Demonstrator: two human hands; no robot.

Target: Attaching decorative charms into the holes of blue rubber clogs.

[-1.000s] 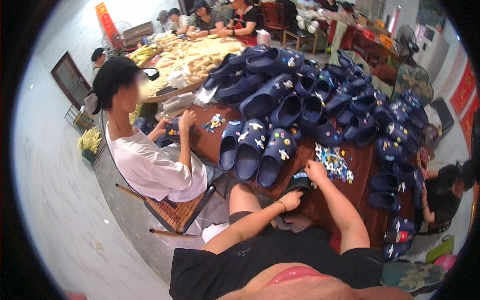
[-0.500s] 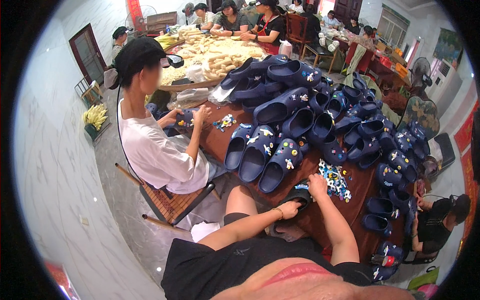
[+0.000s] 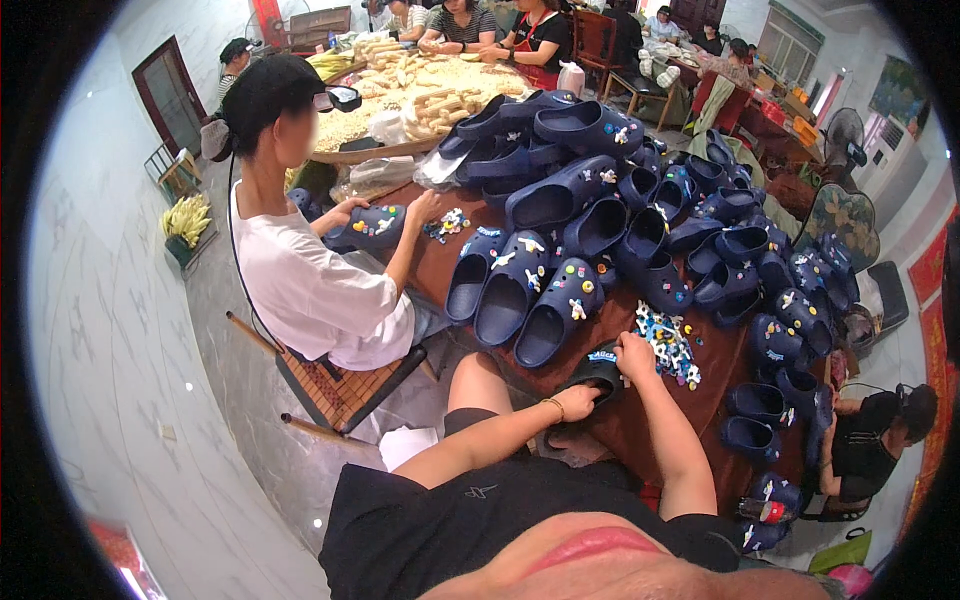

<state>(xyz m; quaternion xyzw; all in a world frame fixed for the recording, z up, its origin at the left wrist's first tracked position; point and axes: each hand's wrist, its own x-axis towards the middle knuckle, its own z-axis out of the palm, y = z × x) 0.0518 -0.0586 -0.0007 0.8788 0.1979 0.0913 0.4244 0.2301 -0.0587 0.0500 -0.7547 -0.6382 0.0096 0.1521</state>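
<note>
Close in front of me is a dark clog (image 3: pixel 597 372) with a light-blue and white lettered charm on its upper. My left hand (image 3: pixel 575 403) reaches into its foot opening and grips it, the fingers partly hidden inside. At the clog's right side my right hand (image 3: pixel 634 354) is closed, fingers curled and pressed against the upper; any small charm in them is hidden. Just beyond that hand lies a pile of small blue, white and yellow shoe charms (image 3: pixel 668 342). Three decorated navy clogs (image 3: pixel 508 300) stand in a row to the left of the pile.
A large heap of navy clogs (image 3: pixel 560 190) covers the far side of the brown-covered table (image 3: pixel 430 265). On my left a seated co-worker (image 3: pixel 315 250) holds another clog beside a smaller charm pile (image 3: pixel 447 225). More clogs (image 3: pixel 755 420) and another person (image 3: pixel 870 440) are at the right.
The view has shifted slightly. My right hand stays at the clog's side, and my left hand remains in its opening. The co-worker's clog is turned more into view.
</note>
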